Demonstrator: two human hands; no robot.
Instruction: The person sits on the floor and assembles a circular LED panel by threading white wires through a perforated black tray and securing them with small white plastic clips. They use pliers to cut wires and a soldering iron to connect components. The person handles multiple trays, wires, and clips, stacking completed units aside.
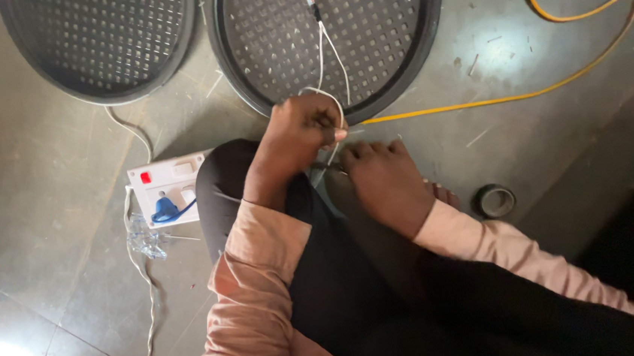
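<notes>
Two bare hands work low over a grey tiled floor (48,207), both arms in pale pink sleeves, the person's dark-trousered legs folded beneath them. The left hand (295,138) is closed in a fist around a thin white wire (322,49), its grip tight on the strands near the fingertips. From that fist the wire runs up as a pair of strands to a small connector lying inside a round black perforated tray (411,35), whose near rim sits just beyond the knuckles. The right hand (385,180) lies palm down just beside the left, fingers curled toward the same wire; whether it pinches the wire cannot be told, since the fingertips are hidden against the left hand.

A second perforated tray (102,37) lies to the left, apart from the first. Near the left knee sits a white switch box (167,186) with a red switch and a blue plug in it, a pale cord trailing from it. A roll of black tape (495,201) rests near the right forearm, and a yellow cable (551,88) curves across the floor beyond.
</notes>
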